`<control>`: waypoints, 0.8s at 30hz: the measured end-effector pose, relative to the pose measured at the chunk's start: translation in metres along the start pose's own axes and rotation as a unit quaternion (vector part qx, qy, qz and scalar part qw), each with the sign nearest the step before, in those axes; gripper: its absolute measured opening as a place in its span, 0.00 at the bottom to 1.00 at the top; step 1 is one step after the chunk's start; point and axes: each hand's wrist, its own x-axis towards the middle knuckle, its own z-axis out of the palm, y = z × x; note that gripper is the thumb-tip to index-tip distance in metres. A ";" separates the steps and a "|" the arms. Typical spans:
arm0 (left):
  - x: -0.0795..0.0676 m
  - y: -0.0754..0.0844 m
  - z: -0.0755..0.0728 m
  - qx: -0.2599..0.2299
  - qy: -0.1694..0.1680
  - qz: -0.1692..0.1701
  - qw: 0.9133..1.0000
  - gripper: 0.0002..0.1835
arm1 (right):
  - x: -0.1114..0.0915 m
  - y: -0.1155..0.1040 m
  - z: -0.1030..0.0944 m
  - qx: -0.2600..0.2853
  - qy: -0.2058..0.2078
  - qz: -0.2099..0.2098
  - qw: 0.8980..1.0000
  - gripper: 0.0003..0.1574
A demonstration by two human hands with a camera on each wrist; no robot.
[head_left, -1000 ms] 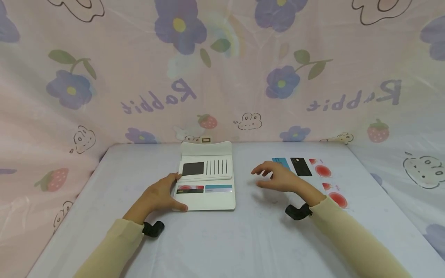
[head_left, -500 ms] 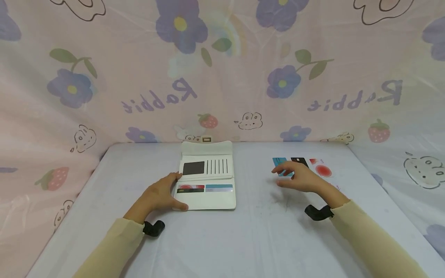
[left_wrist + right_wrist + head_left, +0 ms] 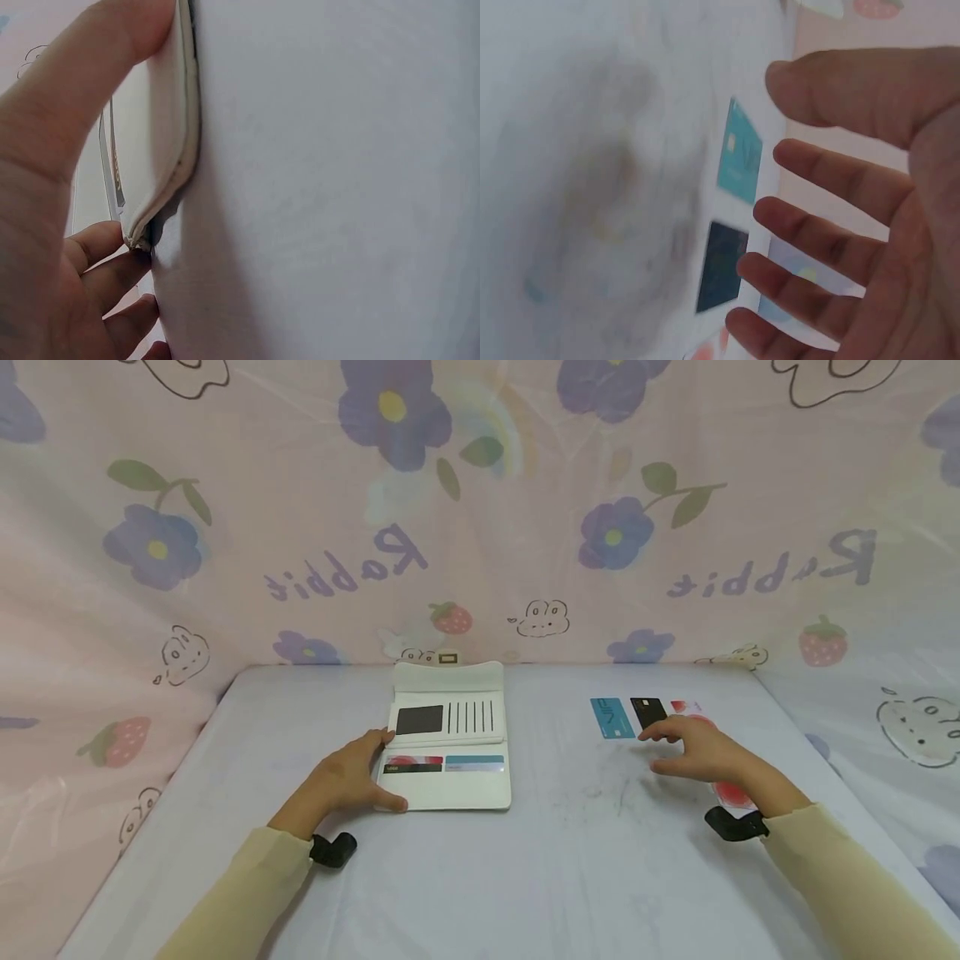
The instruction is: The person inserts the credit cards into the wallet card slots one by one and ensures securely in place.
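An unfolded white wallet (image 3: pixel 457 792) lies on the table, with a black panel and slots in its upper half and several cards (image 3: pixel 414 765) tucked in the lower half. My left hand (image 3: pixel 341 783) holds its left side, thumb over the front corner and fingers along the edge; the left wrist view shows the thumb on the wallet's rim. My right hand (image 3: pixel 701 752) hovers with spread, relaxed fingers above the loose cards, holding nothing. Among these are a blue card (image 3: pixel 611 718), a black card (image 3: pixel 645 708) and white cards with red pictures (image 3: pixel 733 793), partly hidden by that hand.
White cloth covers the table (image 3: pixel 480 885). Behind it hangs a pink curtain (image 3: pixel 487 527) with flowers, rabbits and strawberries, which also closes off both sides. A black wrist mount (image 3: pixel 735 825) sits under the right wrist, another black mount (image 3: pixel 333 850) under the left.
My right hand has moved rightward, from the space between wallet and cards to over the cards, uncovering the blue card. The left hand and wallet have stayed put.
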 end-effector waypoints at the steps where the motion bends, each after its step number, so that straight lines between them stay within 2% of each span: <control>1: 0.000 0.000 0.000 0.002 -0.001 0.001 1.000 0.66 | -0.001 0.003 -0.001 0.002 -0.002 0.002 1.000 0.24; 5: 0.001 0.000 -0.001 0.006 -0.002 -0.001 1.000 0.66 | -0.006 0.016 -0.002 -0.003 -0.021 0.035 0.999 0.25; 8: 0.002 -0.001 0.000 0.002 -0.003 -0.003 1.000 0.66 | -0.010 0.025 -0.004 -0.035 -0.036 0.072 0.996 0.27; 13: 0.003 -0.002 0.001 0.000 -0.002 0.001 1.000 0.67 | -0.018 0.039 -0.007 -0.077 -0.044 0.098 0.991 0.28; 17: 0.002 -0.002 0.001 0.003 0.001 0.001 1.000 0.68 | -0.023 0.048 -0.008 -0.078 -0.044 0.111 0.990 0.28; 24: 0.002 0.000 0.001 -0.001 -0.004 -0.004 1.000 0.67 | -0.028 0.058 -0.008 -0.054 -0.067 0.143 0.986 0.31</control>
